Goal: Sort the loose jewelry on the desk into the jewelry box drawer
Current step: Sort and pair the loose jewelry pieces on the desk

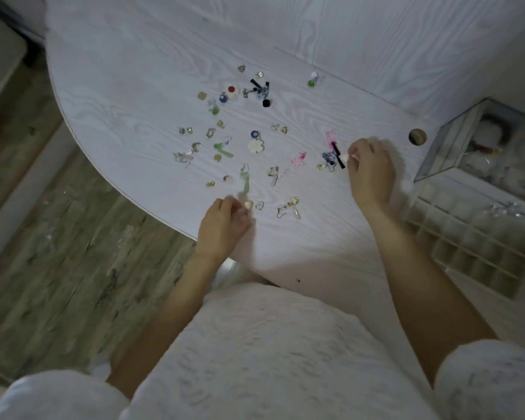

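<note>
The right hand [369, 168] pinches a small pale piece at its fingertips, near the desk's right side, just beside a black-and-blue earring [334, 157]. The left hand [223, 224], near the desk's curved front edge, has its fingers curled around a blurred green dangling earring [244, 184]; the grip itself is too smeared to be sure of. Most of the loose jewelry [240, 131] lies scattered across the middle of the desk [134, 71], so the sorting looks barely begun. The divided drawer [467, 237] sits open at the right edge, most compartments seemingly unfilled, with the glass jewelry box [482, 140] behind it. The desk is white woodgrain; grey plank flooring [58, 237] shows left.
</note>
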